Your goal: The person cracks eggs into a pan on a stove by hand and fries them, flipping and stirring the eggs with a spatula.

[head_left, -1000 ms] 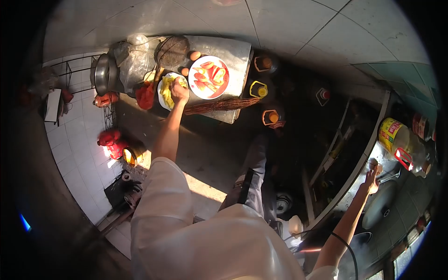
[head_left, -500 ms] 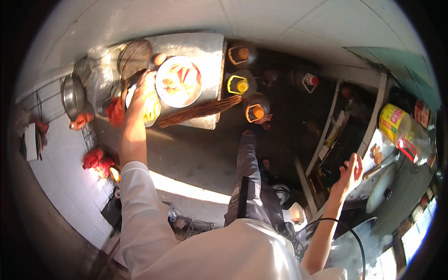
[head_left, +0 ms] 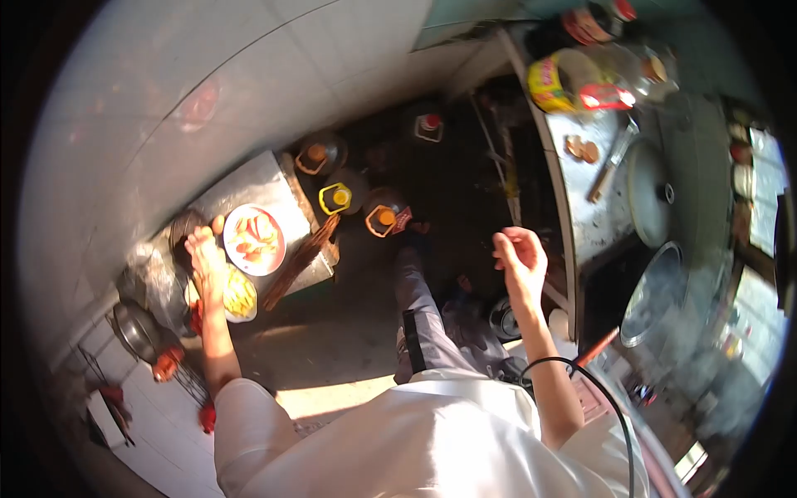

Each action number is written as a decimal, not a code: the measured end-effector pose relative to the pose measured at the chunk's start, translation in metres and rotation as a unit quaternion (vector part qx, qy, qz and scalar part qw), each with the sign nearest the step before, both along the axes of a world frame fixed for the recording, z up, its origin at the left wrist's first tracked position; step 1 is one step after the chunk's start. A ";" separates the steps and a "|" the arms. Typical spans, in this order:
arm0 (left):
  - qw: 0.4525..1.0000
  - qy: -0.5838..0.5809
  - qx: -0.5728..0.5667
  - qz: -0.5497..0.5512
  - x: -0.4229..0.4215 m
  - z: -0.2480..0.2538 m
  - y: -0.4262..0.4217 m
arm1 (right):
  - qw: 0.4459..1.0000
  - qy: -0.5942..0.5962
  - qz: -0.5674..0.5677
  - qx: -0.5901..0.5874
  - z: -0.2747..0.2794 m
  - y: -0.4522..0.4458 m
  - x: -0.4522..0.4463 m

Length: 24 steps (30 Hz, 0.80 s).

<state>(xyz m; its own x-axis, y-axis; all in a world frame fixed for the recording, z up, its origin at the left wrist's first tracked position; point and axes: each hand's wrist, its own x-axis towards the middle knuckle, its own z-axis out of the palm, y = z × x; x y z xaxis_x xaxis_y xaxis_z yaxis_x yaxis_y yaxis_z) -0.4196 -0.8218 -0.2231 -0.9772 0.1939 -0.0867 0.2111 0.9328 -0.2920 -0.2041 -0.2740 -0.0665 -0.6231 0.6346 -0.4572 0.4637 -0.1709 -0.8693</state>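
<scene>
My left hand [head_left: 206, 256] is over the low table [head_left: 249, 181] at left, its fingers bent but apart, with nothing visible in them. Beside it are a white bowl [head_left: 261, 270] of red and pale food pieces and a dish of yellow-green cut food [head_left: 238, 292], partly behind my wrist. A small brown egg [head_left: 218, 224] lies close to my fingertips. Along the table's near side rests a bundle of brown bristles [head_left: 301, 261]. My right hand [head_left: 523, 261] hangs in the air before the counter, fingers loosely curled and apart, nothing in them.
Large jugs with orange and yellow caps [head_left: 335, 198] stand on the floor beyond the table. On the right counter [head_left: 585, 203] are eggshells [head_left: 581, 149], a knife [head_left: 613, 162], plastic bottles [head_left: 573, 79] and a pot lid [head_left: 650, 195]. A steaming pan [head_left: 652, 295] sits nearer.
The view has swung right, so the table sits lower left and more of the counter and steaming pan shows. My left hand has shifted off the yellow-green dish toward the egg.
</scene>
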 end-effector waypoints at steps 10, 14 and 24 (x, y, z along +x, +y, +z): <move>0.699 -0.355 0.604 -0.147 0.195 0.249 0.440 | 0.956 0.114 0.067 -0.261 0.099 0.005 0.097; 0.674 -0.221 0.587 -0.391 0.273 0.275 0.513 | 0.940 0.233 -0.147 -0.202 0.134 0.025 0.165; 0.599 -0.402 0.526 -0.451 0.422 0.285 0.554 | 0.886 0.198 -0.415 -0.057 0.141 0.040 0.360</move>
<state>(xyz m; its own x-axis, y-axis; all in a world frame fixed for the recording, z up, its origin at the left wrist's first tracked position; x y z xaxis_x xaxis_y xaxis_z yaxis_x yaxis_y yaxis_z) 0.0021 -0.2676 0.0624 -0.1585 0.9718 0.1743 0.4464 -0.0870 0.8906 0.1561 -0.2342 0.0750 -0.0893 0.9131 -0.3978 -0.2011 -0.4077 -0.8907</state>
